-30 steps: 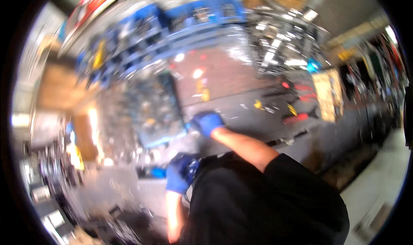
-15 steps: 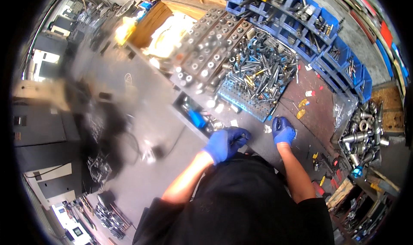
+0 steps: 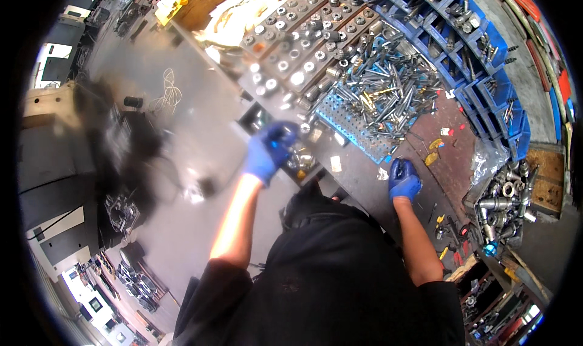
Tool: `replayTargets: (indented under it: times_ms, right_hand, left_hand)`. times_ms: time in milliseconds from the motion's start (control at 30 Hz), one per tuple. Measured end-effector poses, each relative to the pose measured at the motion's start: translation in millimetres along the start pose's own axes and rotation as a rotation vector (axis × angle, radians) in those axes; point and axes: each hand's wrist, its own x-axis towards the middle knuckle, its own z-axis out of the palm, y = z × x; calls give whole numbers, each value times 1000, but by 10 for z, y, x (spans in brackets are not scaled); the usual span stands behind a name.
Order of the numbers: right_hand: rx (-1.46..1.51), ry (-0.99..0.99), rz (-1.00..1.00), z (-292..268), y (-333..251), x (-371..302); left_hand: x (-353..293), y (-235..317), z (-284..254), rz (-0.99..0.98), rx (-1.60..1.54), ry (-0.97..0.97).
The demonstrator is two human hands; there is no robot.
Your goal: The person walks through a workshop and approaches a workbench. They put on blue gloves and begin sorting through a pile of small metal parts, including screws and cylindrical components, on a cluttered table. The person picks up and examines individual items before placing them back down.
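My left hand (image 3: 271, 151), in a blue glove with a darker coated palm, is over the open drawer (image 3: 316, 174) at the bench's front edge. Motion smears its fingers, so whether they grip anything is unclear. Small metal parts (image 3: 300, 157) lie in the drawer beside it. My right hand (image 3: 404, 180), gloved the same way, rests on the bench near its front edge with curled fingers; whatever they may hold is hidden. Just beyond the hands is a blue perforated tray (image 3: 349, 124), heaped with drill bits and cutters (image 3: 388, 94).
Racks of round collets (image 3: 316, 27) stand at the far left of the bench. Blue bins (image 3: 449, 48) of tooling line the back. A box of metal tool holders (image 3: 501, 203) sits at the right. A small white paper piece (image 3: 336, 163) lies near the drawer.
My left hand has moved left and away from my body, from the bench edge to over the drawer. It now covers where a blue object lay. My right hand stays nearly in place, closed.
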Motion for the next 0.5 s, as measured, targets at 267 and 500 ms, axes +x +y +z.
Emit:
replayTargets:
  times_ms: [267, 500]
  right_hand:
    - [-48, -3, -12, -68, -124, 40]
    - [-96, -40, 10, -42, -22, 8]
  left_hand:
    - [533, -45, -409, 24, -363, 248]
    - [915, -233, -281, 82, -151, 327]
